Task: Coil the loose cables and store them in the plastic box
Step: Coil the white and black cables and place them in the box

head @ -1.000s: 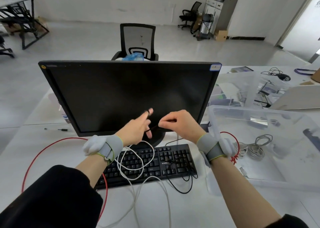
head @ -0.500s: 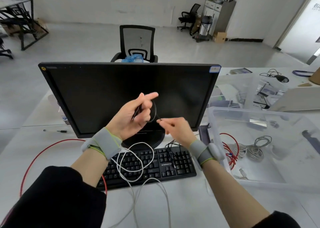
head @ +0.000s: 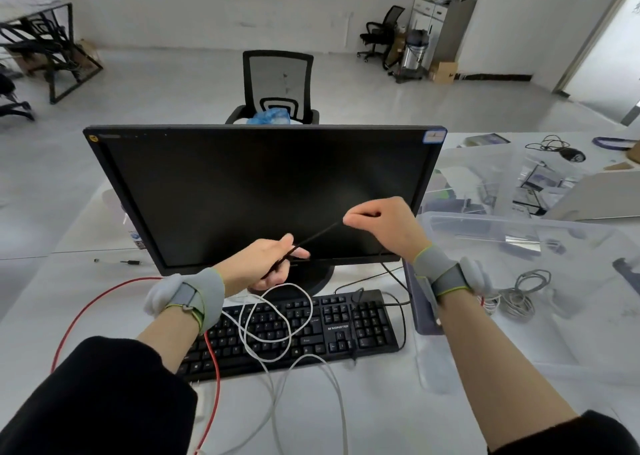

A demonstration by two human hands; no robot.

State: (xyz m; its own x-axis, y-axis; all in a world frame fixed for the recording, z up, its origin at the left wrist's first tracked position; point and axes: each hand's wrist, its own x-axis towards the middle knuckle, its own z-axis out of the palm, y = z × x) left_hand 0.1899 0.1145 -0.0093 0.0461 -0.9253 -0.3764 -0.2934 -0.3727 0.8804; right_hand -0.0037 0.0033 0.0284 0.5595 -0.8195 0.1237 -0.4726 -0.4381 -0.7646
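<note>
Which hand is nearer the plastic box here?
The right hand. It is raised just beside the plastic box, at its left rim, pinching the black cable. The left hand grips it farther left, before the monitor.

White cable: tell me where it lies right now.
In the head view the white cable lies looped across the black keyboard, below the left hand, trailing toward the near table edge.

pale glossy floor (head: 180, 84) under white walls (head: 242, 4); black mesh office chair (head: 277, 84) behind the desk; grey cabinet (head: 446, 25) far right; daylight at the doorway (head: 609, 63)
</note>
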